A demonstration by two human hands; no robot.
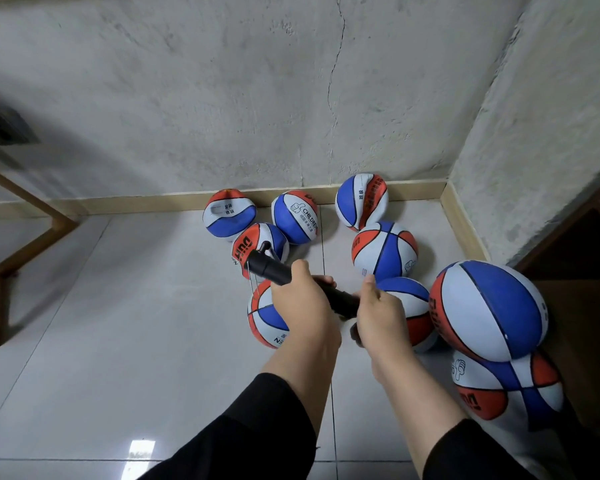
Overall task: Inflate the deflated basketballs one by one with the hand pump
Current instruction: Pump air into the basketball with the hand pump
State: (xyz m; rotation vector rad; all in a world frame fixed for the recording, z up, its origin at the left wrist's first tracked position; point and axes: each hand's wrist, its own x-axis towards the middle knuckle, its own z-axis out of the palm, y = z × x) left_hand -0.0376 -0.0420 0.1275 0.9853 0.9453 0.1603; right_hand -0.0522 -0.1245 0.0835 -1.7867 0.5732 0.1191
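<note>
I hold a black hand pump (269, 268) in the air above the floor. My left hand (303, 301) grips its barrel, and my right hand (381, 315) grips the handle end near me. The pump's nozzle end points away, over a red, white and blue basketball (258, 242). Several more basketballs of the same colours lie around: one under my left hand (264, 320), one behind my right hand (413, 303), a large one at the right (489, 310) on top of another (510, 389).
Further basketballs (229, 214) (295, 216) (361, 200) (385, 249) lie along the skirting board of the concrete wall (291, 98). A wooden frame (18, 254) stands at the left. Dark wooden furniture (586, 258) fills the right corner. Grey tiled floor (136, 323) spreads to the left.
</note>
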